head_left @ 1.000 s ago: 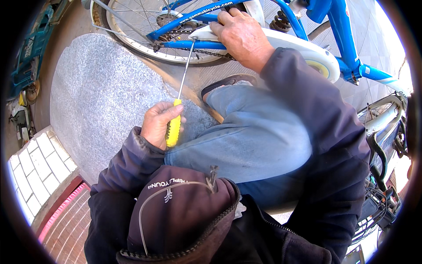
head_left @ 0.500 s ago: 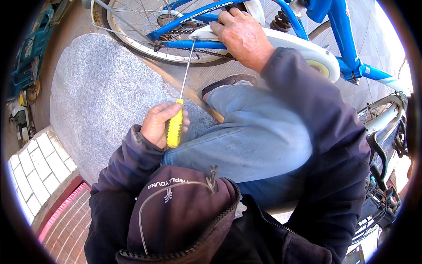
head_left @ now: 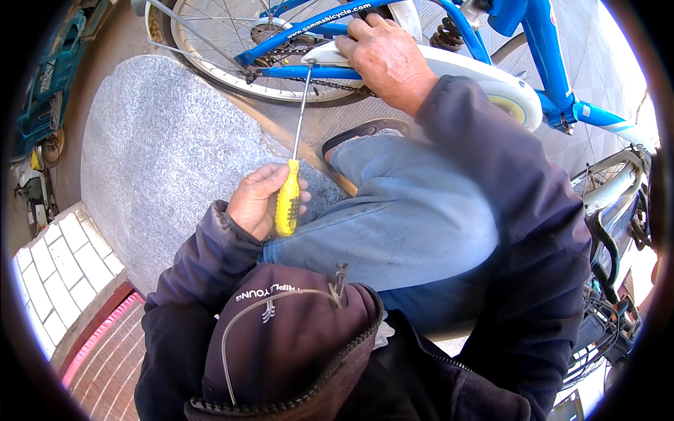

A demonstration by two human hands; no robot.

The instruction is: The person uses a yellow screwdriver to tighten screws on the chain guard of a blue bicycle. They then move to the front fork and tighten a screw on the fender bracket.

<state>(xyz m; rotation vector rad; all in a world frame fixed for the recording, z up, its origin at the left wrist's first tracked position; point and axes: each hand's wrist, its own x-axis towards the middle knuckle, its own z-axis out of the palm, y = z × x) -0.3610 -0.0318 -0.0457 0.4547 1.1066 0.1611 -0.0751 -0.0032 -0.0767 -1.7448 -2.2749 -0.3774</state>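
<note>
My left hand [head_left: 260, 200] is closed around the yellow handle of a screwdriver [head_left: 288, 196]. Its metal shaft points up to a small fastener at the narrow tip of a white chain guard [head_left: 510, 86], over the blue bicycle frame [head_left: 279, 71]. My right hand [head_left: 386, 63] has its curled fingers on that guard, just right of the screwdriver's tip, pressing or gripping it from above. The chain [head_left: 330, 84] shows below the frame tube, in front of the spoked rear wheel [head_left: 207, 74]. What lies under my right fingertips is hidden.
A grey speckled slab [head_left: 154, 140] lies beside my bent leg. White brick-like tiles [head_left: 67, 266] and a red-edged mat [head_left: 105, 351] are at lower left. A teal crate [head_left: 45, 77] stands at far left. Another bicycle [head_left: 607, 186] is at far right, and a dark spring [head_left: 446, 31] shows on the blue bicycle.
The screwdriver's handle has swung slightly right and turned a little in my left hand, whose fingers have shifted with it. My right hand has stayed in the same place.
</note>
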